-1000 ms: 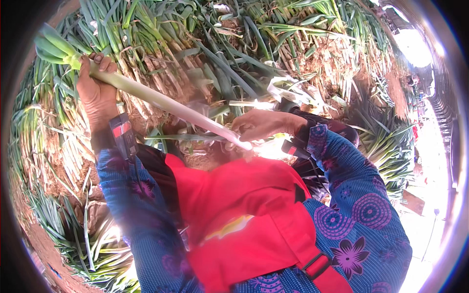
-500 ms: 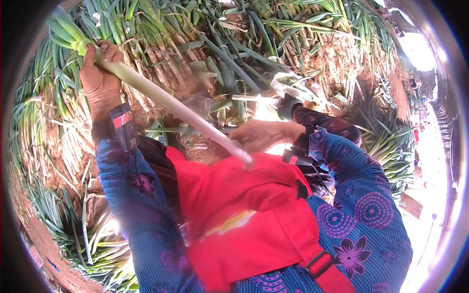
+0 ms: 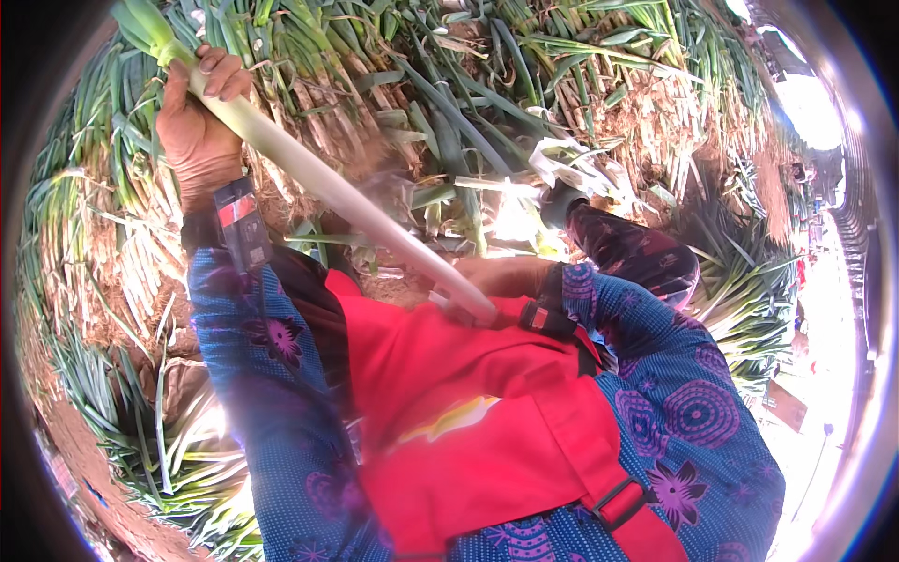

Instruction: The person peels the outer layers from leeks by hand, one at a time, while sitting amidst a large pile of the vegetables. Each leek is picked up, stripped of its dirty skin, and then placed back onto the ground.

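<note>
My left hand (image 3: pixel 201 117), raised at the upper left, is wrapped round a large green onion (image 3: pixel 323 183) just below its leaves. The long pale stalk slants down to the right, its lower end over the red apron (image 3: pixel 440 351) on my lap. My right hand (image 3: pixel 492 274) is behind and against that lower end. Its fingers are mostly hidden by the stalk and blurred, so whether they hold anything cannot be made out.
Thick rows of green onions (image 3: pixel 646 89) lie ahead, with more piled at the left (image 3: pixel 103 244) and right (image 3: pixel 749 290). Loose leaves and pale peelings (image 3: pixel 562 164) litter the ground between. My bent leg (image 3: pixel 632 253) is right of the apron.
My left hand and the onion have shifted slightly right and down. My right hand has moved down, behind the stalk's lower end, and more of it is hidden now.
</note>
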A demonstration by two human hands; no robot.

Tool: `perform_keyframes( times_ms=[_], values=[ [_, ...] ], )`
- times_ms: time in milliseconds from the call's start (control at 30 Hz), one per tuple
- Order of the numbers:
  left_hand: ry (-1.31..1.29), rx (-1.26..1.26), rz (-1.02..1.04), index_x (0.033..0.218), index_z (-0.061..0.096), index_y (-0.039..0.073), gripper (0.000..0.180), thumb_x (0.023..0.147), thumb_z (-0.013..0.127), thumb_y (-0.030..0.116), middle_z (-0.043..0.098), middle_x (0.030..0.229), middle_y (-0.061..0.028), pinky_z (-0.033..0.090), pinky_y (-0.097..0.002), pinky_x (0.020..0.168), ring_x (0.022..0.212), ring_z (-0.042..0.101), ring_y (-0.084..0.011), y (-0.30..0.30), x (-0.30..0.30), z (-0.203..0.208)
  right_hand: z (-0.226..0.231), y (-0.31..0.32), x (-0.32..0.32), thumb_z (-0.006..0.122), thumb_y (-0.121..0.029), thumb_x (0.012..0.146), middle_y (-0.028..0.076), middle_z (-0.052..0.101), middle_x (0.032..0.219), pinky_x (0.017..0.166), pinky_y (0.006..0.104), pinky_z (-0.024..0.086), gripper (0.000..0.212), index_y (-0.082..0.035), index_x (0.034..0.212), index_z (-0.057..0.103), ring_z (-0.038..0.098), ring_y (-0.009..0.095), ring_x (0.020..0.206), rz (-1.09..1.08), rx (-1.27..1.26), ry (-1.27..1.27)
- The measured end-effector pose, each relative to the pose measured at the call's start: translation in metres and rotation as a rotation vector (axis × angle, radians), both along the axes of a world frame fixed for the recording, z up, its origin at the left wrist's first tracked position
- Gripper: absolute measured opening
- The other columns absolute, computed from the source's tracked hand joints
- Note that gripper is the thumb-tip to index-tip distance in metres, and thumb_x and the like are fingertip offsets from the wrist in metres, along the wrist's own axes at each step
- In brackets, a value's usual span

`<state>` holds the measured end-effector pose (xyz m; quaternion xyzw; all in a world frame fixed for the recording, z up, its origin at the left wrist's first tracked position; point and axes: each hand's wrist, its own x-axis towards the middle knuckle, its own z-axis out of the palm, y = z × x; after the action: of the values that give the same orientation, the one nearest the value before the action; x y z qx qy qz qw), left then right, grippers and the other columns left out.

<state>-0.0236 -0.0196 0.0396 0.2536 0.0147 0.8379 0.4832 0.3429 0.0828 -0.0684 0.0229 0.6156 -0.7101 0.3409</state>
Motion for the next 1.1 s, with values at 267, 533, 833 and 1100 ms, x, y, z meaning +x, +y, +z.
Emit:
perform_keyframes(
  times_ms=[267, 533, 833, 1100],
  values=[
    [-0.001, -0.357, 0.478, 0.099, 0.047, 0.000, 0.033, 0.095, 0.049, 0.033, 0.045, 0.082, -0.0065, 0.037, -0.0309, 0.062, 0.069, 0.042, -0.0170, 0.003, 0.013, -0.008, -0.015, 0.056, -0.002, 0.067, -0.021, 0.078, 0.010, 0.064, 0.098, 0.079, 0.0301, 0.049, 0.039, -0.008, 0.114, 0.061, 0.062, 0.017, 0.087, -0.396, 0.775, 0.057],
    [-0.109, -0.545, 0.660, 0.100, 0.046, 0.003, 0.024, 0.097, 0.048, 0.026, 0.046, 0.082, -0.0073, 0.043, -0.0330, 0.063, 0.068, 0.047, -0.0171, 0.012, 0.050, 0.011, 0.076, 0.018, -0.033, 0.046, -0.032, 0.096, -0.002, 0.047, 0.068, 0.046, 0.0240, 0.034, 0.037, -0.001, 0.113, 0.055, 0.043, 0.007, 0.054, -0.671, 0.220, 0.021],
    [0.004, -0.817, 0.451, 0.103, 0.039, 0.011, 0.021, 0.095, 0.052, 0.025, 0.051, 0.073, -0.0053, 0.048, -0.0302, 0.043, 0.053, 0.053, -0.0149, 0.043, 0.142, -0.011, 0.084, -0.007, -0.038, 0.039, -0.042, 0.097, -0.002, 0.048, 0.071, 0.045, 0.0226, 0.034, 0.044, -0.002, 0.108, 0.056, 0.042, 0.007, 0.052, -0.772, 0.037, 0.025],
    [0.077, -0.822, 0.600, 0.108, 0.037, 0.007, 0.033, 0.090, 0.062, 0.016, 0.050, 0.076, -0.0037, 0.043, -0.0235, 0.039, 0.051, 0.050, -0.0107, 0.043, 0.166, -0.030, 0.108, -0.033, -0.017, 0.055, -0.027, 0.092, 0.001, 0.048, 0.065, 0.047, 0.0228, 0.039, 0.033, -0.001, 0.111, 0.049, 0.045, 0.009, 0.051, -0.746, -0.169, -0.140]
  ],
)
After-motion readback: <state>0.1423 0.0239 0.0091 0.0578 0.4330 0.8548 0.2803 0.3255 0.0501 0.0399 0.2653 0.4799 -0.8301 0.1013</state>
